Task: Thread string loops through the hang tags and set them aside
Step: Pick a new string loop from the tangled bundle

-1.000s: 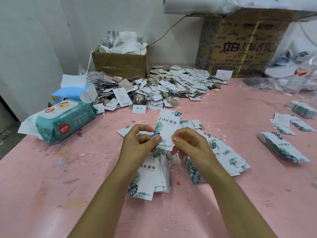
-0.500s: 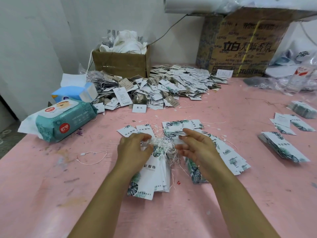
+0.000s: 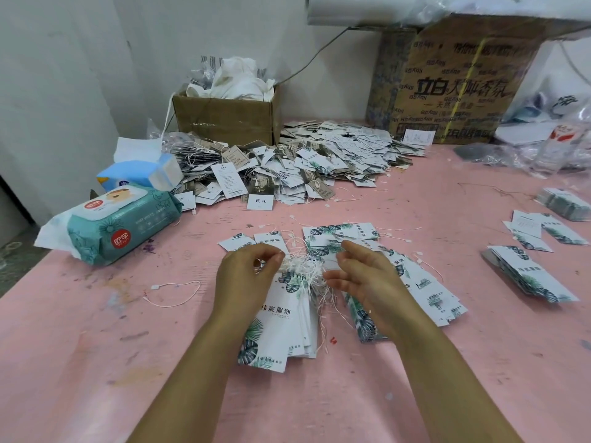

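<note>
A stack of white hang tags with green leaf print (image 3: 278,327) lies on the pink table (image 3: 96,362) in front of me. Its white string loops (image 3: 303,270) bunch in a tuft at the stack's far end. My left hand (image 3: 246,279) is on the left of that tuft, thumb and curled forefinger pinching the strings. My right hand (image 3: 367,282) hovers just right of the tuft with relaxed, spread fingers and holds nothing. Under and beyond it, more leaf tags (image 3: 428,282) fan out to the right.
A big heap of tags (image 3: 303,161) lies at the back by a small cardboard box (image 3: 224,119) and a large carton (image 3: 454,87). A wet-wipe pack (image 3: 118,225) and a tissue pack (image 3: 140,174) sit on the left. More tag stacks (image 3: 531,276) are on the right, with a loose string loop (image 3: 172,292) near the left.
The tag that both hands held upright a second ago now lies on the stack. My right hand has let go and opened, drawing slightly right. My left hand stays at the strings.
</note>
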### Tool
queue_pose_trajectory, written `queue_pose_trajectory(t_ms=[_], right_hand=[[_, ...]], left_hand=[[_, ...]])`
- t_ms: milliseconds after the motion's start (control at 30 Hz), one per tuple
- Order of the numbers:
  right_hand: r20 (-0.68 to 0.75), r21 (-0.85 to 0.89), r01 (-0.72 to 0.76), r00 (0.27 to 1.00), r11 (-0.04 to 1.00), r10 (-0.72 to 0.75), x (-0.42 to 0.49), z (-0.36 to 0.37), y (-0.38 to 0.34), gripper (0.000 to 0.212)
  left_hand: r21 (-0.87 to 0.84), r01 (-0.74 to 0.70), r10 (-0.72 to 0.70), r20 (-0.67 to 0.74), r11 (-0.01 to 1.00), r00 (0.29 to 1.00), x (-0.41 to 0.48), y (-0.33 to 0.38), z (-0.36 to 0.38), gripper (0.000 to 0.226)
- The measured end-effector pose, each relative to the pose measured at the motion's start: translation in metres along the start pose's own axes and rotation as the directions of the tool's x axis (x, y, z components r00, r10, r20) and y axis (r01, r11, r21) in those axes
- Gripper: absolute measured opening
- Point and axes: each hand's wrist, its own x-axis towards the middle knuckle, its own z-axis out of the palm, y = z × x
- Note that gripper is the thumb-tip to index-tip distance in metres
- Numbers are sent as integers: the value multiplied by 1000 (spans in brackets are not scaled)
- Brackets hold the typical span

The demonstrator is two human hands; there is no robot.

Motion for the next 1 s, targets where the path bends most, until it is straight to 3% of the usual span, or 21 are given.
queue_pose_trajectory(t_ms=[233,500,633,733,900,1000], right_hand=[[8,74,6,1000,997,-7,3,-5,4,74],[41,-18,26,999,1000,-25,3,-5,5,59],[63,-91,26,998,995,-20,3,-5,6,52],[111,-195,105,990,975,-84,0,-4,5,49],[316,-233,198,941,952,-118,-5,-1,3,48],[401,-249,255,905,934,-140,-8,4,3,28]], left_hand=[[-319,46,-59,-33,947,998,-1,8,-1,22],[-606,97,-84,50,790,995,-3,22,-3,16],[-622,114,-94,65,775,993,-4,24,-2,16],[-597,86,-42,87,797,995,-5,24,-2,16],[-615,72,92,231,785,969,-9,29,-1,13],[-616,66,167,312,785,935,-12,31,-1,18]])
